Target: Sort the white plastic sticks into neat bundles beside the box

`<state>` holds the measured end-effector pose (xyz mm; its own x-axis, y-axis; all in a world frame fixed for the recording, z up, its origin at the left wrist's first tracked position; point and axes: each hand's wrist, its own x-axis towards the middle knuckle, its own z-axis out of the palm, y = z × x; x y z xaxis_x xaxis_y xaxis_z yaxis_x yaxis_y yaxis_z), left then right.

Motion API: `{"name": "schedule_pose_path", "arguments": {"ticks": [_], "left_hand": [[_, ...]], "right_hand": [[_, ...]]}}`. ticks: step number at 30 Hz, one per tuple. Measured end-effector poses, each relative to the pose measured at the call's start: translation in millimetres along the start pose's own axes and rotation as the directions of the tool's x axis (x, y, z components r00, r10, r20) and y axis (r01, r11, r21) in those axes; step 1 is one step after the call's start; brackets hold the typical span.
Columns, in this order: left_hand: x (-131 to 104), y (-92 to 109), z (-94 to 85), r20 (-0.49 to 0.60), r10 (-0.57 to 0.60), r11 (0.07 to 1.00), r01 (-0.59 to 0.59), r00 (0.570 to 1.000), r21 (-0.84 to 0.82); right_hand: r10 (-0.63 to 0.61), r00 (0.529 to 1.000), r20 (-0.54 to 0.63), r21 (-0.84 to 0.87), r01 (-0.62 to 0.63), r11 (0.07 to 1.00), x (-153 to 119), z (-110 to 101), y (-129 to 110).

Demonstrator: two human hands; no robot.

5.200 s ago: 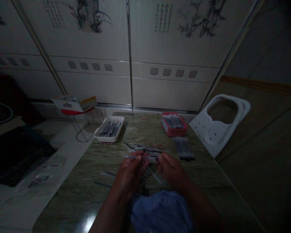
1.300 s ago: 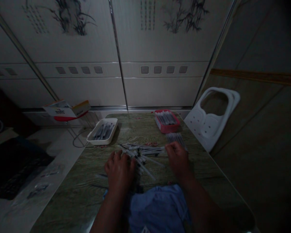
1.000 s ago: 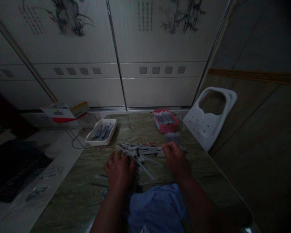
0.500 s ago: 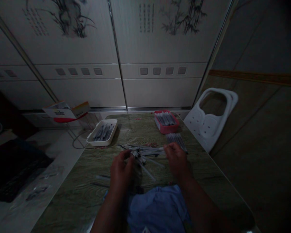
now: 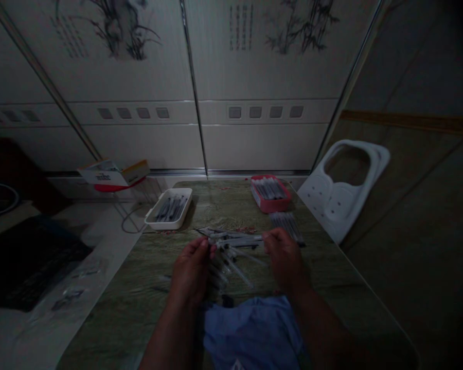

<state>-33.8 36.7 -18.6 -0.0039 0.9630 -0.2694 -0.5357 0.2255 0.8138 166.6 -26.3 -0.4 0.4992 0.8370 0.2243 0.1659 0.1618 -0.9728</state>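
A loose pile of slim, clear-barrelled pens (image 5: 239, 270) with dark ends lies mid-table between my hands. My right hand (image 5: 283, 254) is closed, its thumb and fingertips pinching the right end of a pale pen (image 5: 247, 239) that stretches across towards my left hand. At the left of the pile, my left hand (image 5: 193, 264) is also closed in a pinch. The dim light hides what its fingertips grip, and I cannot tell whether they touch that same pen. Beyond my right hand lies a neat row of pens (image 5: 287, 226), side by side.
A white tray (image 5: 165, 224) of pens stands at the back left of the wood-patterned table (image 5: 116, 313). At the back right is a red box (image 5: 272, 206) full of pens. Blue cloth (image 5: 250, 329) lies at the near edge. A white folding chair (image 5: 337, 198) leans by the right wall.
The view has shifted slightly, moving the scene a little to the right. My left fingers have closed into a tighter pinch. My right hand keeps its grip at nearly the same place.
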Motion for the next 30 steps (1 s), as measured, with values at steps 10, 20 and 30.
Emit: {"name": "schedule_pose_path", "arguments": {"ticks": [10,20,30], "left_hand": [[-3.4,-2.9,1.8,0.043,-0.008,1.000,0.008,0.999,0.003],[-1.6,-4.3,-1.8,0.076,0.012,1.000,-0.014,0.997,0.027],[-8.2,-5.2,2.2,0.118,-0.002,0.987,-0.016,0.993,0.158]], "right_hand": [[-0.036,0.999,0.020,-0.060,0.038,0.997,-0.9,2.7,2.5],[0.116,0.970,0.214,-0.031,-0.112,0.993,-1.0,6.4,6.1],[0.112,0.888,0.446,-0.128,-0.061,0.990,-6.8,9.2,0.8]]}}
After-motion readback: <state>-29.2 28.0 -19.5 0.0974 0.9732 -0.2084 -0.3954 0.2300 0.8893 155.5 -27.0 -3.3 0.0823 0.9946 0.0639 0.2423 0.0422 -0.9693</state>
